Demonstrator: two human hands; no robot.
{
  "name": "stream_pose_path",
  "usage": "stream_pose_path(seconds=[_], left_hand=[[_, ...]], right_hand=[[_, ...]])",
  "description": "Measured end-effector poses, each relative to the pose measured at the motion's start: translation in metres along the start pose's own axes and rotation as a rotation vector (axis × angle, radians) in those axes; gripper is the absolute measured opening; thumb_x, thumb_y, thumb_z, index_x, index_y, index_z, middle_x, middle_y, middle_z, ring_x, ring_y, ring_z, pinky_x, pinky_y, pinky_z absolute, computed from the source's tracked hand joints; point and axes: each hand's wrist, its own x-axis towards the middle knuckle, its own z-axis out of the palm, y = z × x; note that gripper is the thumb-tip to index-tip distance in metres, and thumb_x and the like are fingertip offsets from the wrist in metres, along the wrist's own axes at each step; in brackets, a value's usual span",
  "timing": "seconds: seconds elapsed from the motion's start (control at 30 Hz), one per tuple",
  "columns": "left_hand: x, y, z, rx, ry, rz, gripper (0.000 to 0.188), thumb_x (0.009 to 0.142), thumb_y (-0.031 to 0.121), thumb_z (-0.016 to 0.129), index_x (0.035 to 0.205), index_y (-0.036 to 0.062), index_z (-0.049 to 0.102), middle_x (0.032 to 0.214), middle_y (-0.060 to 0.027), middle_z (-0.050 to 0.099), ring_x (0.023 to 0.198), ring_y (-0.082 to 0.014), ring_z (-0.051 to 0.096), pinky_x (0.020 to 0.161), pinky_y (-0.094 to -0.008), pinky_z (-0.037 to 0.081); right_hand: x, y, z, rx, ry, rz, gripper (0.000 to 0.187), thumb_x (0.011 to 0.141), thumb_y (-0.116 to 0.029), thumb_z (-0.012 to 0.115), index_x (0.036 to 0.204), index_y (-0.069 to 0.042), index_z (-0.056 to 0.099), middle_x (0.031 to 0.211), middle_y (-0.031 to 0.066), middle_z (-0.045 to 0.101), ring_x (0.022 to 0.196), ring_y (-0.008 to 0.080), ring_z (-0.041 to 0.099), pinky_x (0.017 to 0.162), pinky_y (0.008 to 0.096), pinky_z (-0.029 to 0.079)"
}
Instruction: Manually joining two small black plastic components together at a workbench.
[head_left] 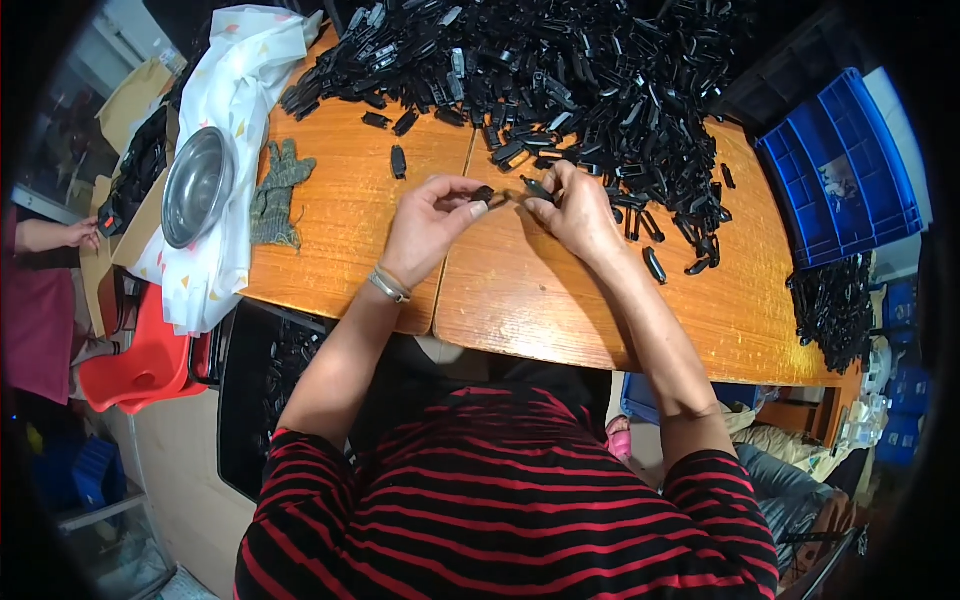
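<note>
My left hand (430,225) is closed, pinching a small black plastic part (484,195) between thumb and fingers. Just to its right, my right hand (580,213) grips another black plastic piece (540,190), its tip pointing toward the left one. The two parts are close together above the wooden table (500,290); whether they touch I cannot tell. Beyond both hands lies a large heap of similar black plastic parts (560,70). One loose black part (398,162) rests on the wood left of the heap, and another (654,266) lies right of my right forearm.
At the left, a grey knitted glove (280,195) lies beside a metal bowl (197,187) on white patterned plastic sheeting (240,70). A blue crate (838,170) stands tilted at the right. A red chair (145,365) and another person's hand (84,234) are at far left.
</note>
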Motion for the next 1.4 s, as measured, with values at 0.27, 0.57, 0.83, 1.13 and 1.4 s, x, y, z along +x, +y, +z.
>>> stream_pose_path(seconds=[0.27,0.57,0.83,1.13,1.4], left_hand=[[-0.004,-0.005,0.004,-0.379,0.034,-0.138,0.029,0.093,0.005,0.062,0.121,0.0001,0.059,0.099,-0.0037,0.067,0.084,-0.0079,0.063,0.075,-0.0212,0.053],[-0.012,-0.001,0.003,-0.41,0.016,-0.083,0.031,0.092,0.01,0.066,0.121,0.0008,0.059,0.097,-0.001,0.067,0.076,-0.0044,0.06,0.067,-0.0181,0.049],[-0.018,0.001,0.005,-0.387,0.045,-0.037,0.029,0.093,0.008,0.064,0.121,0.0005,0.06,0.095,-0.0002,0.067,0.073,-0.0032,0.058,0.067,-0.0172,0.048],[-0.047,0.0,0.02,-0.322,0.122,0.023,0.023,0.097,0.009,0.057,0.117,-0.0005,0.062,0.091,0.0014,0.064,0.073,-0.0022,0.055,0.067,-0.0163,0.045],[-0.062,0.026,0.013,-0.331,0.058,0.013,0.032,0.104,0.029,0.043,0.091,0.0034,0.056,0.081,-0.0038,0.057,0.074,-0.0104,0.053,0.07,-0.0238,0.044]], right_hand=[[-0.017,-0.014,0.011,0.268,0.029,-0.06,0.012,0.089,-0.004,0.066,0.092,0.0,0.055,0.071,0.0037,0.061,0.06,0.0056,0.058,0.052,0.0228,0.045],[-0.038,-0.043,0.022,0.318,0.255,-0.248,0.025,0.086,-0.002,0.068,0.11,0.002,0.061,0.089,0.0086,0.062,0.067,0.0116,0.063,0.058,0.0243,0.05],[-0.042,-0.044,0.03,0.299,0.244,-0.296,0.023,0.083,-0.001,0.07,0.105,0.0,0.064,0.086,0.0076,0.059,0.066,0.0125,0.06,0.058,0.025,0.049],[-0.062,-0.051,0.054,0.162,0.298,-0.319,0.024,0.08,-0.003,0.073,0.102,-0.002,0.063,0.085,0.0109,0.057,0.067,0.0201,0.063,0.056,0.0285,0.05],[-0.08,-0.075,0.075,0.337,0.149,-0.258,0.055,0.08,-0.017,0.076,0.125,-0.006,0.049,0.085,0.0135,0.062,0.072,0.0335,0.064,0.06,0.0412,0.051]])
